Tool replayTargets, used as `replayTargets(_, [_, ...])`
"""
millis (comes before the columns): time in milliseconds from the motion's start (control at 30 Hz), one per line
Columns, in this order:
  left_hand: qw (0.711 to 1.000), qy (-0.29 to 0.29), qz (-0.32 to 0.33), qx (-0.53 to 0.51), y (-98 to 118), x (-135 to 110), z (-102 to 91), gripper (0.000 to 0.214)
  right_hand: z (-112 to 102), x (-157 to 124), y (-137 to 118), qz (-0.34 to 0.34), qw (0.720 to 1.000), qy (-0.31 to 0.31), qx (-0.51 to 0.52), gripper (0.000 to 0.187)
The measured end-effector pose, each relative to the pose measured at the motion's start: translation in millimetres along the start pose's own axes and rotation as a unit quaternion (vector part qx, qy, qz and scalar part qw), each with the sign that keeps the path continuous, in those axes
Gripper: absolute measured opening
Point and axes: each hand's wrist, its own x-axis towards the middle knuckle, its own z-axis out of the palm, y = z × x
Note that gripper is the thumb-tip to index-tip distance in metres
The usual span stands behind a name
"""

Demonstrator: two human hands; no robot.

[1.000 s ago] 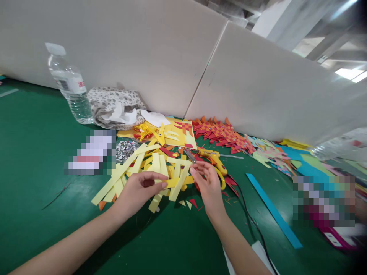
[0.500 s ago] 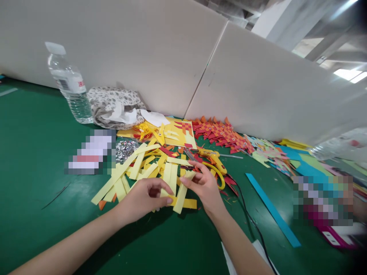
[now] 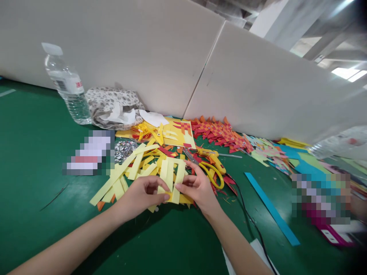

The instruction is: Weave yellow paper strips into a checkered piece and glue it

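Note:
My left hand (image 3: 142, 195) and my right hand (image 3: 196, 188) meet over a heap of pale yellow paper strips (image 3: 134, 168) on the green table (image 3: 34, 152). Both hands pinch a small set of yellow strips (image 3: 172, 179) that stand side by side, crossed by a darker yellow strip near my fingertips. Yellow-handled scissors (image 3: 210, 166) lie just beyond my right hand.
A water bottle (image 3: 67, 86) and a patterned cloth (image 3: 113, 105) stand at the back left by the white partition (image 3: 172, 57). Woven red-orange paper pieces (image 3: 220, 133), pastel ones (image 3: 268, 152), a blue strip (image 3: 271, 208), a black cable (image 3: 252, 221) and a bag of googly eyes (image 3: 124, 148) lie around.
Both hands drew closer together and lifted the yellow strips nearer to me, lining them up upright. My right hand moved left onto the strips.

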Motion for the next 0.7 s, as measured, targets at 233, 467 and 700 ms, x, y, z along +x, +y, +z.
replayTargets(233, [1.0,-0.011,0.004,0.008,-2.0,-0.7,0.4,0.022,4.1,-0.9,-1.7,0.003,1.0,0.006,-0.007,0.08])
replayTargets(467, [1.0,0.007,0.017,0.016,1.3,-0.8,0.5,0.02,4.2,-3.4,-3.5,0.049,0.998,-0.033,-0.011,0.094])
replayTargets(700, [0.999,0.018,0.027,-0.017,6.6,-5.1,3.9,0.04,4.4,-1.9,1.6,0.026,1.0,-0.002,0.011,0.092])
